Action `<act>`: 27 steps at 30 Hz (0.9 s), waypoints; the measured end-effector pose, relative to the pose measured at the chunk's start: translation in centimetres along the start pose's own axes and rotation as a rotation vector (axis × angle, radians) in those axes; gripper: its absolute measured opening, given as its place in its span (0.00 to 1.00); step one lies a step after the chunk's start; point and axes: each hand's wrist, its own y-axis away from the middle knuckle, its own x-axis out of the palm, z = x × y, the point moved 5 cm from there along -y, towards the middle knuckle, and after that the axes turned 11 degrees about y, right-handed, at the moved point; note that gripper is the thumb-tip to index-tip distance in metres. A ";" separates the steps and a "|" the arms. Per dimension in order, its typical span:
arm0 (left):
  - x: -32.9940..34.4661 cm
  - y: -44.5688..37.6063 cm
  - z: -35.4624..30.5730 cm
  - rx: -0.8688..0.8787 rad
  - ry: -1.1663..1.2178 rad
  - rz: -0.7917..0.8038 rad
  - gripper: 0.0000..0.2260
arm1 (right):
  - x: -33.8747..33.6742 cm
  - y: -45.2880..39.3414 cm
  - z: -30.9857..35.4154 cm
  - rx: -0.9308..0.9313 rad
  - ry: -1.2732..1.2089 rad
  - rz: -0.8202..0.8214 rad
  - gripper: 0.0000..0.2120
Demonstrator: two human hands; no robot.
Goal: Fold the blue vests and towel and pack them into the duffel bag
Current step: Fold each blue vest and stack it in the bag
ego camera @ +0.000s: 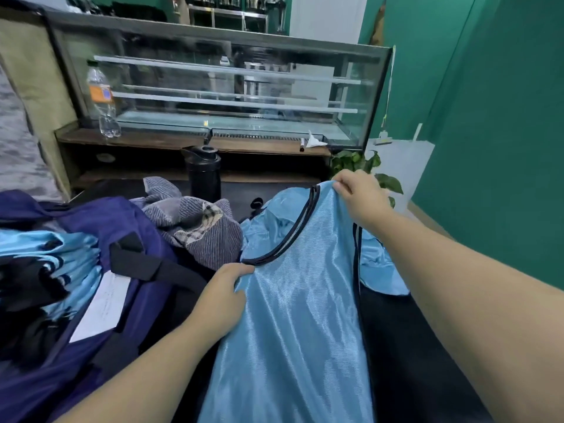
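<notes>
Over the dark bench [427,346], your right hand [360,196] pinches the blue vest [299,315] at its shoulder. Your left hand [222,297] grips its near edge, just beside the duffel bag [116,227].

The duffel bag [122,239] runs off the left edge, so its full shape can't be seen. The left hand [219,300] hides its fingertips under the vest [290,315], whose hem leaves the bottom edge. The towel [195,227] partly disappears behind the bag.
</notes>
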 end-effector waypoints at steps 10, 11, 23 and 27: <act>0.8 -0.5 4.4 -0.101 -0.041 0.045 0.23 | 1.7 2.2 1.3 -0.123 0.105 0.093 0.10; 0.7 -0.6 4.6 -0.108 -0.030 0.058 0.23 | 1.2 2.9 1.7 -0.151 0.085 0.099 0.09; 0.5 -0.8 5.2 -0.181 0.062 0.116 0.23 | 0.9 16.4 4.8 -0.433 -0.064 0.251 0.11; 0.5 -1.0 5.5 -0.203 0.094 0.119 0.23 | 3.7 19.4 5.0 -0.509 -0.027 0.371 0.18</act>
